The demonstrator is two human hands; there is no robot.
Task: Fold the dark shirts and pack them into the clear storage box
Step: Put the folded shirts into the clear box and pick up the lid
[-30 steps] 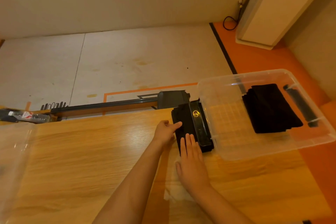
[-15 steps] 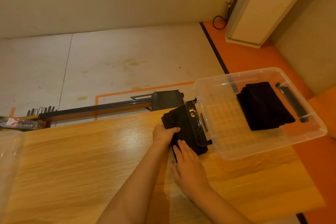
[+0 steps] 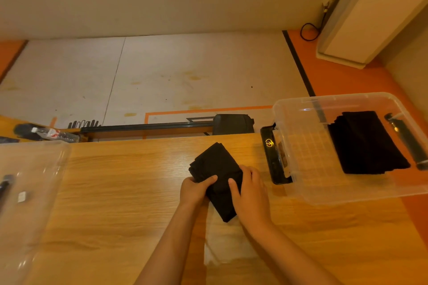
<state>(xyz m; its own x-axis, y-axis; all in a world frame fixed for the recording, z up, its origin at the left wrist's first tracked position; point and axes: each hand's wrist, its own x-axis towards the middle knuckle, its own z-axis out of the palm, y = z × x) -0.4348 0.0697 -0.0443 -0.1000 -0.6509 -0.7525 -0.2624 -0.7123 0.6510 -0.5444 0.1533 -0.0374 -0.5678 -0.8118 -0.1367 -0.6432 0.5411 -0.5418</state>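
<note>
A folded dark shirt [image 3: 216, 166] lies on the wooden table [image 3: 115, 192], left of the clear storage box [image 3: 301, 169]. My left hand [image 3: 195, 188] grips its left edge, thumb on top. My right hand [image 3: 249, 190] grips its right side, thumb on the cloth and fingers curled over the edge. Inside the box, at its right end, another folded dark shirt [image 3: 366, 141] lies flat. The box has a black handle [image 3: 273, 157] on its left end and one on the right end [image 3: 407, 143].
A clear lid or second clear container [image 3: 30, 192] sits at the table's left edge. Beyond the table's far edge lie a water bottle [image 3: 55, 134] and a black rail [image 3: 148, 126]. A white unit [image 3: 361, 16] stands on the orange floor at the back right.
Both hands have taken hold of the folded shirt and pulled it away from the box's left handle toward me. Earlier the right hand lay flat beside it.
</note>
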